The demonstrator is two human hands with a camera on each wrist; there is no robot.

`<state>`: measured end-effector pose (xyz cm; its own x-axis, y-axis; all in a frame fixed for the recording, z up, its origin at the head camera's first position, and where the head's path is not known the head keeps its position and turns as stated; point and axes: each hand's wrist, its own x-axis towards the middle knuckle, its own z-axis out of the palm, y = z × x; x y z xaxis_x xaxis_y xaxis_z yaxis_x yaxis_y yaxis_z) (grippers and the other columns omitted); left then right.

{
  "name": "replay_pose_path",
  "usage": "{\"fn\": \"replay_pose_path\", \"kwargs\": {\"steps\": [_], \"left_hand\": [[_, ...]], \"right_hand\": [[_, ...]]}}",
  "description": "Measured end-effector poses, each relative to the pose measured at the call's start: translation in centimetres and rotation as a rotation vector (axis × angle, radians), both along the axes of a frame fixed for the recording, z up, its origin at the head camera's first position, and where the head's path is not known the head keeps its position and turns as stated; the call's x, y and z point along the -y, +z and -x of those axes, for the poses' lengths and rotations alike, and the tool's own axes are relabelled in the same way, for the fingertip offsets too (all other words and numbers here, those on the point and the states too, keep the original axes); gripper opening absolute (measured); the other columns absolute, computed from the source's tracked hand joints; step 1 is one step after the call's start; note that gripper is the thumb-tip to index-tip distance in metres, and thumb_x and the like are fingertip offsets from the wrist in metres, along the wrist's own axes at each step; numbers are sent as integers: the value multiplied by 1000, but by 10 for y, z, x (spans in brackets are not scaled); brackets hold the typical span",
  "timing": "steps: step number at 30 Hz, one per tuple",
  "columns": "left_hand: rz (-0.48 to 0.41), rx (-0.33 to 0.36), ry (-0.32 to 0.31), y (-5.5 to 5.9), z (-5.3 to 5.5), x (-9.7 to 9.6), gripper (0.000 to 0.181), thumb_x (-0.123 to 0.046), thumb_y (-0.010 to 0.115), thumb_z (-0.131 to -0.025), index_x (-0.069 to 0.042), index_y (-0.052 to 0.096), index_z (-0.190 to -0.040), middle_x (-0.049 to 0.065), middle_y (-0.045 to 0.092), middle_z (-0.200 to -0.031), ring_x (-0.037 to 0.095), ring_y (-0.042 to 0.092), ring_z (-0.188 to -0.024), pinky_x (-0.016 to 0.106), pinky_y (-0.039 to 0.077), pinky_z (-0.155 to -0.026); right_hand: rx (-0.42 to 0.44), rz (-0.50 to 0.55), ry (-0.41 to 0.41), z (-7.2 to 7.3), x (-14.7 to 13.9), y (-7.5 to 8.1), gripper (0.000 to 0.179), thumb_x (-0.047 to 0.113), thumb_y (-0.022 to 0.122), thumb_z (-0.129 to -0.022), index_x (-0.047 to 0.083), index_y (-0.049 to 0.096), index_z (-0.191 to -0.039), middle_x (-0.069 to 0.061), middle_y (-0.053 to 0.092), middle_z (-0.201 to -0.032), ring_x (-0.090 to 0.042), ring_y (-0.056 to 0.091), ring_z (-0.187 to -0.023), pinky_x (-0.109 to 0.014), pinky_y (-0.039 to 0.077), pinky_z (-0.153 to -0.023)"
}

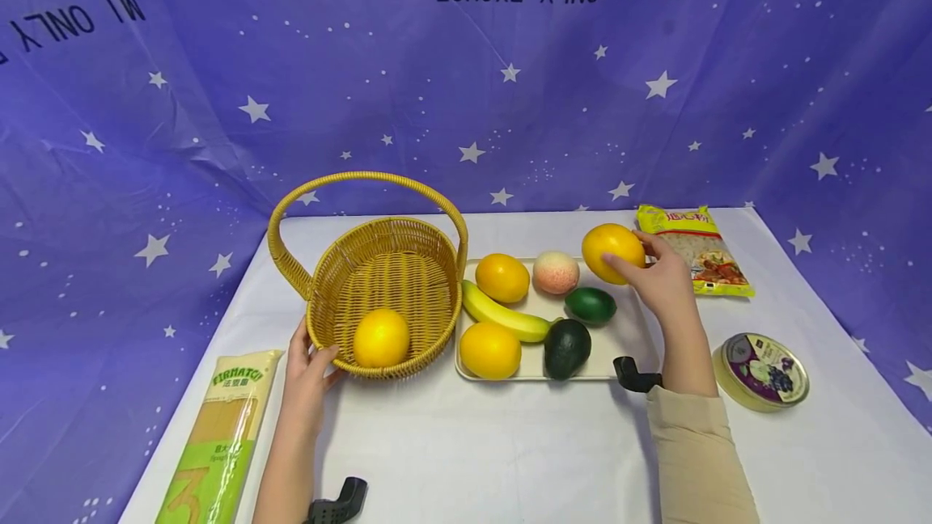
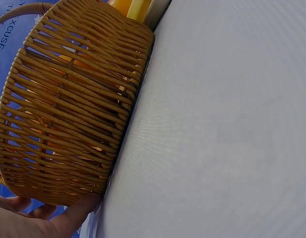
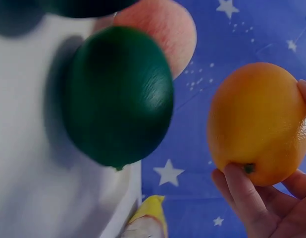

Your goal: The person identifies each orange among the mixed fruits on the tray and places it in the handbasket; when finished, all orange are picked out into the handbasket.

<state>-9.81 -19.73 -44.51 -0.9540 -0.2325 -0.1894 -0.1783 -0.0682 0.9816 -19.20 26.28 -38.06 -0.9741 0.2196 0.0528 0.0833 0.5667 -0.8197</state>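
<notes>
My right hand [image 1: 666, 277] grips an orange [image 1: 612, 252] above the right end of a cream tray [image 1: 633, 338]. In the right wrist view, its thumb and fingers press around the orange [image 3: 259, 124], with a green lime [image 3: 118, 96] close by. At the left, my left hand [image 1: 306, 366] holds the near left side of a wicker basket [image 1: 437, 346] with a tall handle. One orange [image 1: 382, 338] lies inside the basket. The left wrist view shows fingers and thumb against the woven wall [image 2: 69, 114]; some fingertips are hidden.
On the tray lie more oranges [image 1: 502, 278], a banana [image 1: 506, 320], a peach [image 1: 557, 272], a lime [image 1: 590, 306] and an avocado [image 1: 567, 349]. A spaghetti pack [image 1: 218, 435] lies left; a yellow food bag [image 1: 699, 253] and round tin [image 1: 764, 370] lie right.
</notes>
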Motion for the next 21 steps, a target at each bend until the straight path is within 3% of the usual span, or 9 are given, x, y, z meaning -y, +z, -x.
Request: {"fn": "replay_pose_path", "kwargs": {"steps": [5,9,16,21], "left_hand": [[10,12,6,1,0,1,68,-11,42,-101,-27,6,-157,1,11,-159,24,32,-135,26,45,-85],[15,18,8,1,1,1,68,-11,42,-101,-27,6,-157,1,11,-160,24,31,-136,29,44,-88],[-4,5,5,-2,1,0,69,-10,41,-100,-26,5,-157,2,9,-160,25,29,-137,46,37,-100],[-10,3,6,-2,1,1,69,-9,41,-100,-26,6,-157,2,11,-160,24,30,-137,47,37,-100]], "right_hand": [[-21,1,39,-5,15,6,82,57,70,-80,10,46,-143,-17,51,-134,-34,51,-103,-42,45,-82],[-14,14,94,-7,31,9,80,57,71,-79,12,47,-142,-16,52,-133,-33,53,-100,-42,46,-82],[-9,41,190,-10,62,10,77,56,73,-78,17,49,-141,-11,54,-128,-30,54,-97,-40,47,-81],[-13,96,284,-15,87,13,73,50,76,-77,19,52,-138,-7,55,-126,-27,57,-97,-39,51,-76]]}}
